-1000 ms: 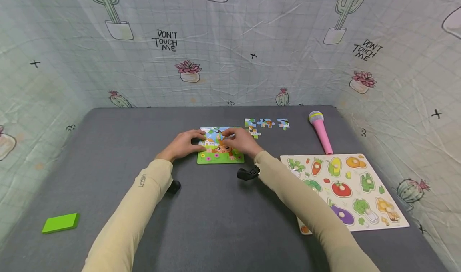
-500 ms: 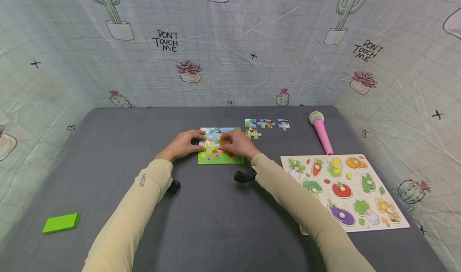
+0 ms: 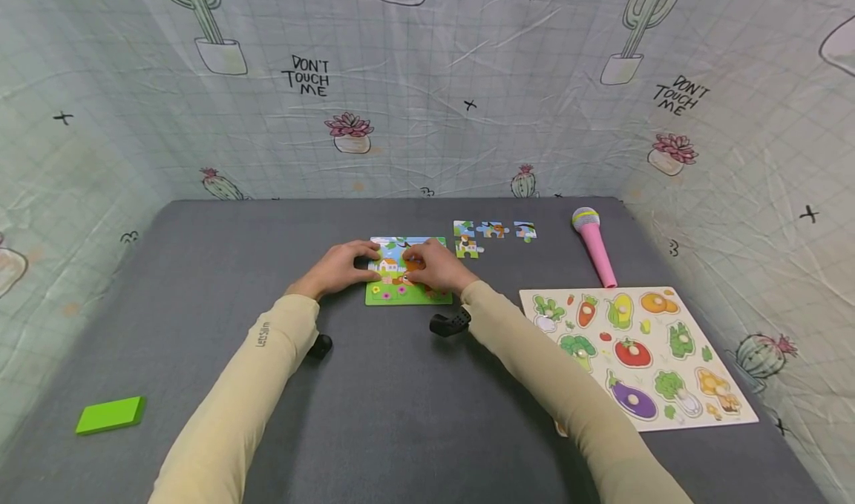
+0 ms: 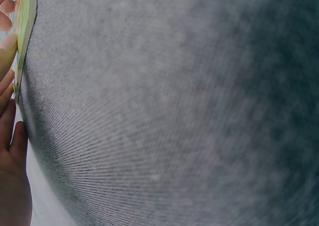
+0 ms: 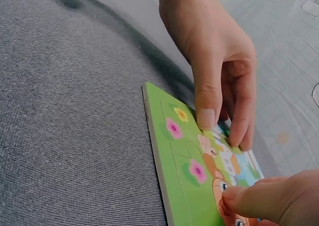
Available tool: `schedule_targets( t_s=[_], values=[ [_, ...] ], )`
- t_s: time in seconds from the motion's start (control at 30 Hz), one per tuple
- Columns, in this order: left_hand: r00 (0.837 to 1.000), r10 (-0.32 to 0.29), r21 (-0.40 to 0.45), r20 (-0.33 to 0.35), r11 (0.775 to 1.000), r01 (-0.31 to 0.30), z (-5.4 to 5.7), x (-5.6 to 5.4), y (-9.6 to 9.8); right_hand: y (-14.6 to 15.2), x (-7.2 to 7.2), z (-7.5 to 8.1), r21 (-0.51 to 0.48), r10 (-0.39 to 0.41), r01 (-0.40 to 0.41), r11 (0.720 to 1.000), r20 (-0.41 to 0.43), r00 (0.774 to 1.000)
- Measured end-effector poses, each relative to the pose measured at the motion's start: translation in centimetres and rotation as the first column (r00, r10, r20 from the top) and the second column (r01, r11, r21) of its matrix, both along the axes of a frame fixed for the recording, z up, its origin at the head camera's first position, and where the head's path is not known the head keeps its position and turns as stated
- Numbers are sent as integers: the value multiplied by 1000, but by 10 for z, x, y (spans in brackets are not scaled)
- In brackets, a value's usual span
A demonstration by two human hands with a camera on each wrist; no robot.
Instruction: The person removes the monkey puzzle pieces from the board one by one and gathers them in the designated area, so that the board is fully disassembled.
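Note:
A green-edged jigsaw board [image 3: 382, 298] with a monkey, flowers and a house lies flat at the table's middle. My left hand [image 3: 336, 269] rests on its left side, thumb and fingers spread apart; in the right wrist view the left thumb [image 5: 205, 117] touches the printed top. Over the board's right half is my right hand [image 3: 441, 268], fingers bent down toward the picture. Its thumb [image 5: 249, 200] reaches the monkey's face. The other right fingertips are hidden, and I cannot tell whether they pinch a piece. Several loose jigsaw pieces [image 3: 493, 229] lie just beyond, behind and right of the board.
A vegetable peg puzzle [image 3: 654, 329] lies at the right, partly under the right forearm. Behind it is a pink toy microphone [image 3: 597, 250]. A green block [image 3: 110, 415] sits at the left front. Printed curtains [image 3: 414, 140] stand around the table's back and sides.
My right hand has moved slightly left and toward the near side over the board, covering more of the monkey. The left hand and the loose pieces have stayed put.

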State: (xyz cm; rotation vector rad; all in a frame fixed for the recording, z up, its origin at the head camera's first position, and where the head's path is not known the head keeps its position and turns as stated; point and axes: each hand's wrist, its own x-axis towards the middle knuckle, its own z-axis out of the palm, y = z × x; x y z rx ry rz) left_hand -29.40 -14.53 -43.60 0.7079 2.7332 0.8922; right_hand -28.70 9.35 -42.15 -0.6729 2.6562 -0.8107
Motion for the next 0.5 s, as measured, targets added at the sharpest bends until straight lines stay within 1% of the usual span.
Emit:
schedule_targets(
  t_s=[0.2, 0.37, 0.5],
  values=[
    [1000, -3, 3, 0, 1000, 3, 0, 0, 0, 0, -3, 0, -15, 16, -16, 1000, 17, 1000],
    [1000, -1, 1, -1, 1000, 1, 0, 0, 0, 0, -4, 0, -36, 4, -3, 999, 36, 999],
    [1000, 2, 7, 5, 1000, -2, 0, -1, 0, 1, -4, -1, -51, -2, 4, 999, 35, 999]
  ],
)
